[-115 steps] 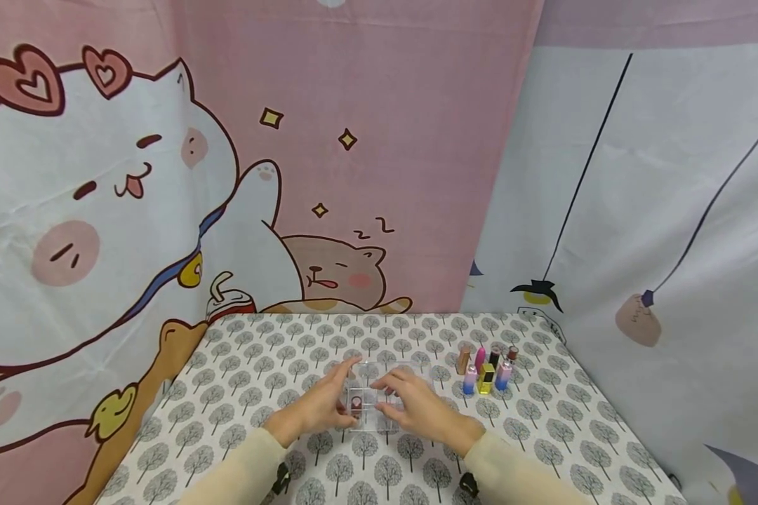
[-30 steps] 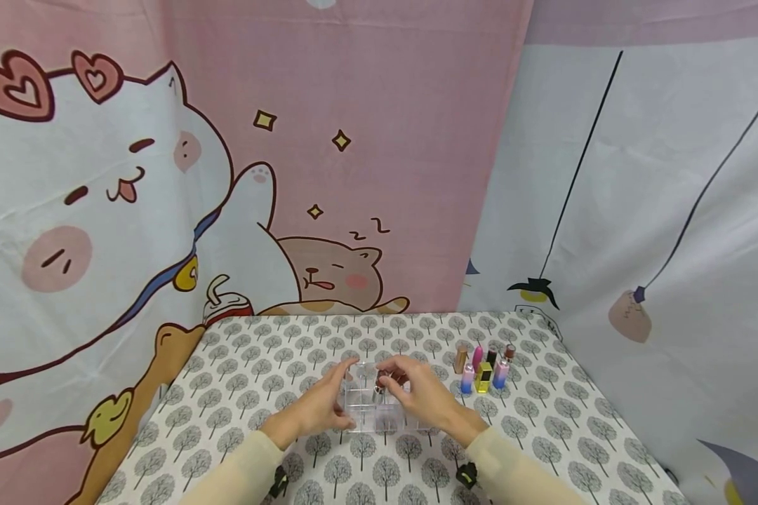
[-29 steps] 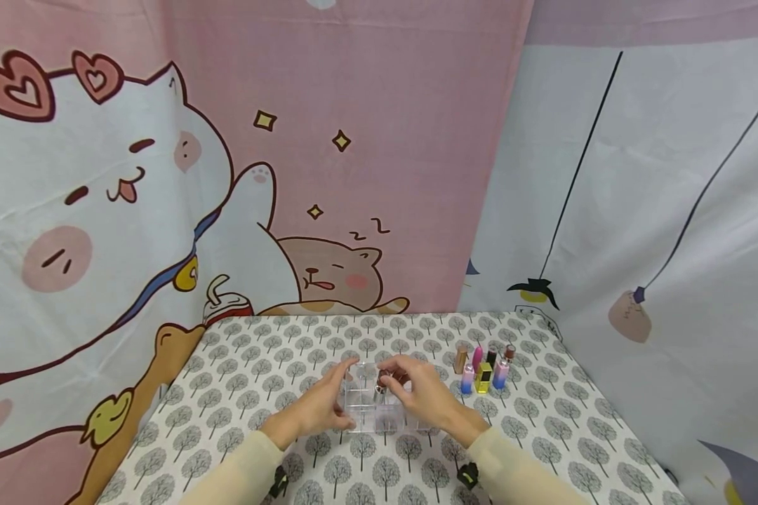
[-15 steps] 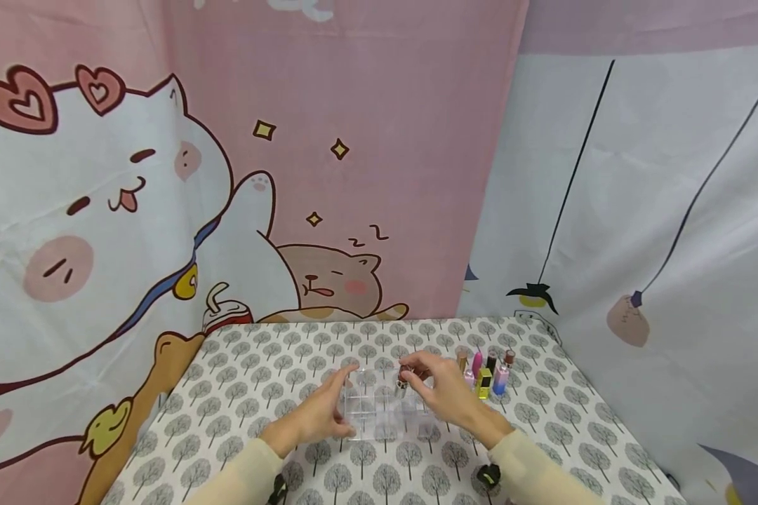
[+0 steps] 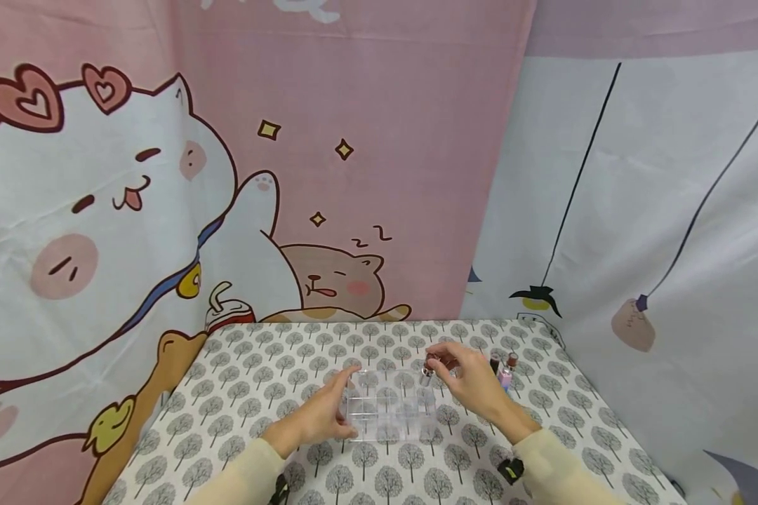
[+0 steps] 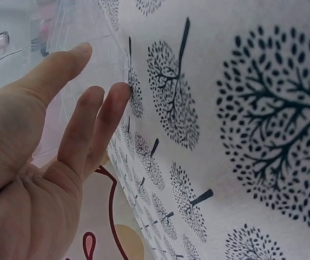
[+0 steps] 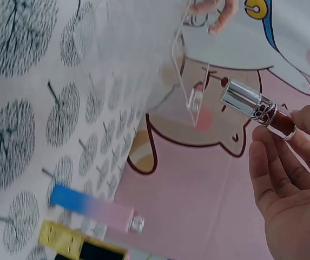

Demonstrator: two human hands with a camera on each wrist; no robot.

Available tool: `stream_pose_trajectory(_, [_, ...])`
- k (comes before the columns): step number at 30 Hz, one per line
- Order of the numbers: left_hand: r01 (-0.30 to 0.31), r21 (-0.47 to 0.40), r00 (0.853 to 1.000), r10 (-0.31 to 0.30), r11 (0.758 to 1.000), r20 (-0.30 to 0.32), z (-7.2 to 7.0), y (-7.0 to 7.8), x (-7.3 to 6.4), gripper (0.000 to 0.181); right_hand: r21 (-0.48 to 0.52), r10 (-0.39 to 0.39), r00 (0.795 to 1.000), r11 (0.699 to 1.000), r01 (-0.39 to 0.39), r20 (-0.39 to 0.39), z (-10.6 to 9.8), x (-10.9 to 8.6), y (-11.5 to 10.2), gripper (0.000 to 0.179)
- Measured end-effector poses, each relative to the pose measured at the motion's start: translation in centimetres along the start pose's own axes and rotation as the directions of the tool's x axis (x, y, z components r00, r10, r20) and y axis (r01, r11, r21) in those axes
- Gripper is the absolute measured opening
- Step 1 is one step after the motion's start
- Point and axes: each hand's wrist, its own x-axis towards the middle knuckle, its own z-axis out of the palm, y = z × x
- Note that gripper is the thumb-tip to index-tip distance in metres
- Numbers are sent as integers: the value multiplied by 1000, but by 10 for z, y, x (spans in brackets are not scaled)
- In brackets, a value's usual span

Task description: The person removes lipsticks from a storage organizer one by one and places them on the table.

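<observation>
A clear divided organizer box (image 5: 388,428) stands on the tree-print cloth. My left hand (image 5: 318,414) rests at its left side, thumb and fingers spread along the edge. The left wrist view shows that hand's fingers (image 6: 76,130) nearly straight against the clear plastic. Over the box's back right corner, my right hand (image 5: 474,382) pinches a lip gloss tube (image 7: 257,108) by its dark red end, between thumb and fingertips. Its silver end points away from the hand, down toward the box in the head view.
Right of the box, partly behind my right hand, stand a pink-and-blue tube (image 5: 505,379), a black-topped one (image 5: 495,363) and a brown-capped one (image 5: 512,360). A yellow tube (image 7: 63,239) shows in the right wrist view. A cartoon-print curtain (image 5: 366,175) hangs behind the table.
My right hand has lifted the lip gloss tube from the middle of the organizer and carried it rightward, now covering part of the tube group. My left hand has stayed at the box's left side.
</observation>
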Motion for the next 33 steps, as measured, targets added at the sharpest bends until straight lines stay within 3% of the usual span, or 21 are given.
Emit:
stream_pose_trajectory(10, [0,13,1000,0,1000,5,1,0,-1,138,-41,16,998,999,-19,-69,-33,-6,25,28])
stream_pose_trajectory(23, [11,19,1000,-11,1000,-4,0,-1,1,139,-190,51,983,978,-84,-175,-71,-13,71,24])
stream_pose_trajectory(33, [23,15,1000,-23,1000,0,1,-1,1,139,-237,159,964,949,-209,-213,-91,-26,101,25])
